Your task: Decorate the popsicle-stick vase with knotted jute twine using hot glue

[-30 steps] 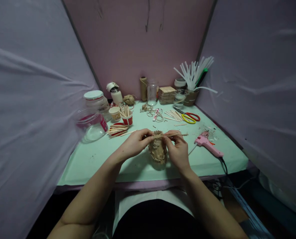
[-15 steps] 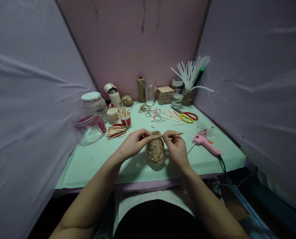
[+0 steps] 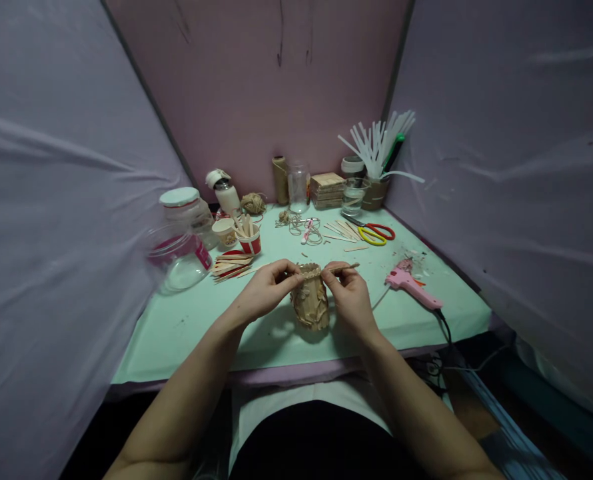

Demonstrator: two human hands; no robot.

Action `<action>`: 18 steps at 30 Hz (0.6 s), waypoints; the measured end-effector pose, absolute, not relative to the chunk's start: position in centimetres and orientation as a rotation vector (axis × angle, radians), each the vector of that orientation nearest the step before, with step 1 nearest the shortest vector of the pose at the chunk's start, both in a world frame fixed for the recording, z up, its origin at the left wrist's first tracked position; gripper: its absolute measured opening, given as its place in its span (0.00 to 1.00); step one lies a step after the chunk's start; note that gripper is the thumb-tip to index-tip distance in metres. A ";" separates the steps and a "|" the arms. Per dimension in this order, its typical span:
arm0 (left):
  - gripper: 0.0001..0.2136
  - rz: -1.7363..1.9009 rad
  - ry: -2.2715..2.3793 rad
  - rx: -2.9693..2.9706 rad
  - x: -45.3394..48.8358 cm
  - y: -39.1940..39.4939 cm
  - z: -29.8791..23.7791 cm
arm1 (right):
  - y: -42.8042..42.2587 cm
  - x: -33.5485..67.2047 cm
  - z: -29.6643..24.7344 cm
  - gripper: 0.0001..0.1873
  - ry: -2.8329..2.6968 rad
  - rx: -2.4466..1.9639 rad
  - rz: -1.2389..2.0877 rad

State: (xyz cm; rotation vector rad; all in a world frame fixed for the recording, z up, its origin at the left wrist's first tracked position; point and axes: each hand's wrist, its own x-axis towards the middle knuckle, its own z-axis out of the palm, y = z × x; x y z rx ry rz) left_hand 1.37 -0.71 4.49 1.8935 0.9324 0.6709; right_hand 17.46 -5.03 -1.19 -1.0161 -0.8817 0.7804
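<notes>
Near the front of the table stands a cup covered in wooden sticks (image 3: 310, 308), with raised decorations on its side. A thin braided cord (image 3: 312, 274) lies along its upper rim, and the loose end sticks out to the right. My left hand (image 3: 269, 288) pinches the cord against the rim's left side with thumb and fingers. On the other side, my right hand (image 3: 349, 297) grips the cord close to the rim, its fingers closed. The far side of the rim is partly hidden.
A pink glue gun (image 3: 414, 288) with a cable lies at right, near scissors (image 3: 374, 232) and loose sticks (image 3: 342, 231). Left are a clear jar (image 3: 179, 263), a stick pile (image 3: 232, 265) and a paper cup of sticks (image 3: 249, 241). Behind stand a glass jar (image 3: 299, 190) and coasters (image 3: 327, 191).
The whole view has shifted slightly. Both hands stay at the rim, and the cord now sits straighter along it between them. The cup looks slightly turned or tilted.
</notes>
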 end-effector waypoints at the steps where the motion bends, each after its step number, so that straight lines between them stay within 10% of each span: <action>1: 0.12 0.677 0.933 1.889 1.4 -0.7 4.4 | -5.0 17.5 -1.2 0.12 -0.881 -1.014 0.785; 18: 0.12 0.783 0.912 1.891 1.9 -0.9 3.3 | -5.1 17.4 -1.7 0.13 -0.779 -0.848 1.075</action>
